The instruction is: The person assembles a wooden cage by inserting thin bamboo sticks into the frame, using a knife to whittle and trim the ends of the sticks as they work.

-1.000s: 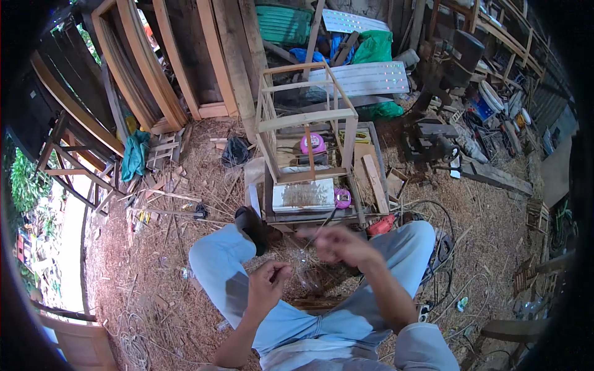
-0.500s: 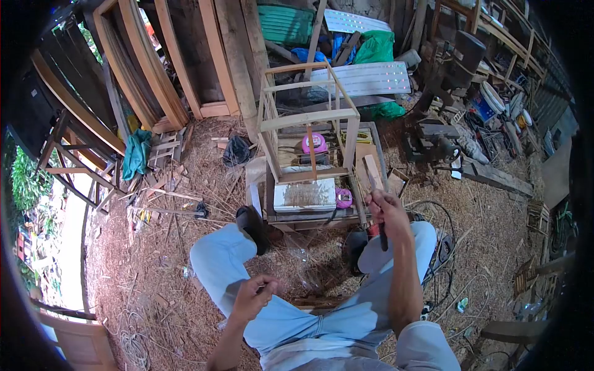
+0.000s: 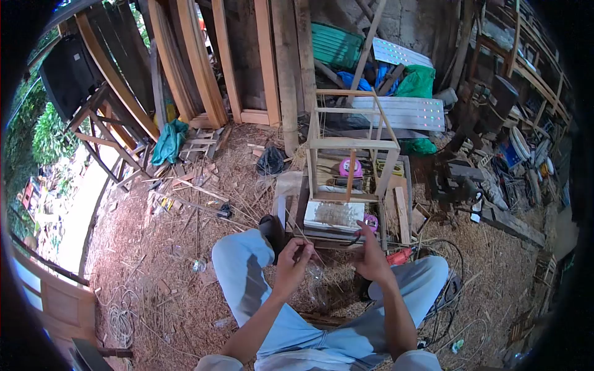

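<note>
My left hand [image 3: 293, 261] is closed in a pinch in front of the wooden frame, with a thin strip [image 3: 303, 234] at its fingertips. To its right is my right hand [image 3: 372, 258], index finger raised and thumb bent inward. A small dark object shows at its fingertips, too unclear to name. Beyond both hands, the slatted wooden frame [image 3: 354, 144] stands upright on a low workbench [image 3: 301, 201]. A whitish block [image 3: 334, 214] lies at the frame's near side, beside a pink tape measure [image 3: 370, 222]. Another pink tape measure [image 3: 350, 167] shows through the frame.
Shavings and sticks cover the ground [image 3: 185, 247]. A red tool [image 3: 399, 256] lies by my right knee, near a black cable [image 3: 459, 260]. A black bag [image 3: 270, 161] is left of the bench. Long timbers [image 3: 288, 74] stand behind; a machine [image 3: 495, 102] is at right.
The view has turned, so the bench appears farther right and lower. My hands have come closer together and forward. The dark-handled tool in my right hand is no longer clearly visible.
</note>
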{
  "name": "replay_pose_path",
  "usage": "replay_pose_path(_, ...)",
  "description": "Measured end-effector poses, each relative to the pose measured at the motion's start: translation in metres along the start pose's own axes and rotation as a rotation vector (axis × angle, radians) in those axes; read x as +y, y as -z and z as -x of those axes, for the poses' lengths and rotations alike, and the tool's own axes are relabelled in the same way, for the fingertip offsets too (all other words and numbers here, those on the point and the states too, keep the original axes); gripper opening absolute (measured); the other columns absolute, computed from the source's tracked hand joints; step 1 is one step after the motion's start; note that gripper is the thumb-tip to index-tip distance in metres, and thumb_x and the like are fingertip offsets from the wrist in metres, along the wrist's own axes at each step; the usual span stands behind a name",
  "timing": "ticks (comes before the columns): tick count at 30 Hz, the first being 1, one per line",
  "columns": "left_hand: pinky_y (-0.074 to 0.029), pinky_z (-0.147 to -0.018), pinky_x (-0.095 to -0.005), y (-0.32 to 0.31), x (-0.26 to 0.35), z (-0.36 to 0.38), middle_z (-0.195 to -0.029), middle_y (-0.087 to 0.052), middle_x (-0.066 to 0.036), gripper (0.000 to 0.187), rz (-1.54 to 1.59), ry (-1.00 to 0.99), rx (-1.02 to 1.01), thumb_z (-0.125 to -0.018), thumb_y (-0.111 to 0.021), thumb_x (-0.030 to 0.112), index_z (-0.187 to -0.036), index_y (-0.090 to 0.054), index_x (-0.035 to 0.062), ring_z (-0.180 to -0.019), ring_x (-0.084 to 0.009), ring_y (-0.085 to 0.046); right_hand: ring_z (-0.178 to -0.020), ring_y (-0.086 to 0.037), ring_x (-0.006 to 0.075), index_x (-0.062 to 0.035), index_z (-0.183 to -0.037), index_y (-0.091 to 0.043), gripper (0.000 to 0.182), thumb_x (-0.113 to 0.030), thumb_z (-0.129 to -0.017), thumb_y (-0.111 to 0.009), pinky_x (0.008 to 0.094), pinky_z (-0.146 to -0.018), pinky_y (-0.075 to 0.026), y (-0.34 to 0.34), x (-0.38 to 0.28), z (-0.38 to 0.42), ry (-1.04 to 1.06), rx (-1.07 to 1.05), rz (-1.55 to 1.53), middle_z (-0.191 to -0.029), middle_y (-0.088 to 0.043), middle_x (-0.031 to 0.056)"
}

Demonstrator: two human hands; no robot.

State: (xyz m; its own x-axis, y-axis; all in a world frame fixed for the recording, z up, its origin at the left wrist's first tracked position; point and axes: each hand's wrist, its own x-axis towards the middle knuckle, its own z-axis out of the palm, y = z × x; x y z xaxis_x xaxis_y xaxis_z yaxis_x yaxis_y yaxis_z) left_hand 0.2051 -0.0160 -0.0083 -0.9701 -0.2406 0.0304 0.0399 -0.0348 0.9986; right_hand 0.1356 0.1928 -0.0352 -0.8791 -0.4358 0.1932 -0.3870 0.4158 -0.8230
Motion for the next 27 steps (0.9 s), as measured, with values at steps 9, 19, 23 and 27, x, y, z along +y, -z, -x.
replay_pose_path(9,-0.049,-0.069,-0.0244,-0.011,0.008,-0.006,-0.081,-0.060,-0.005,0.013,-0.042,-0.002,0.044,-0.092,-0.054,0.013,-0.091,-0.052,0.0007,-0.077,-0.0109,-0.060,-0.073,-0.060,0.0144,0.0003,-0.092,-0.063,0.016,-0.011,-0.081,-0.065,0.0297,-0.064,-0.045,-0.020,-0.031,0.007,0.002,-0.164,-0.213,-0.076,-0.063,0.0118)
replay_pose_path(19,-0.047,-0.067,-0.0238,0.046,0.027,-0.020,-0.079,-0.058,-0.006,0.008,0.125,-0.123,0.237,-0.089,-0.055,0.008,-0.092,-0.052,0.0008,-0.071,-0.0125,-0.057,-0.066,-0.061,0.0283,-0.0070,-0.077,-0.067,0.009,-0.012,-0.069,-0.070,0.0384,-0.056,-0.048,-0.008,-0.027,0.003,0.107,0.301,0.333,-0.076,-0.062,0.0071)
replay_pose_path(23,-0.044,-0.066,-0.0254,0.070,0.032,-0.005,-0.079,-0.059,-0.007,0.010,0.202,-0.054,0.182,-0.084,-0.059,0.002,-0.092,-0.053,0.0006,-0.068,-0.0125,-0.056,-0.067,-0.061,0.0265,-0.0086,-0.077,-0.068,0.010,-0.011,-0.068,-0.071,0.0377,-0.057,-0.049,-0.002,-0.019,0.000,0.177,0.341,0.361,-0.077,-0.062,0.0052)
replay_pose_path(27,-0.045,-0.066,-0.0260,0.099,0.031,0.008,-0.081,-0.060,-0.008,0.011,-0.022,0.046,-0.002,-0.081,-0.062,0.002,-0.089,-0.054,0.0003,-0.071,-0.0129,-0.057,-0.076,-0.059,0.0235,-0.0120,-0.082,-0.069,0.018,-0.007,-0.065,-0.071,0.0353,-0.062,-0.050,0.016,-0.011,-0.001,0.254,0.239,0.356,-0.081,-0.062,0.0035)
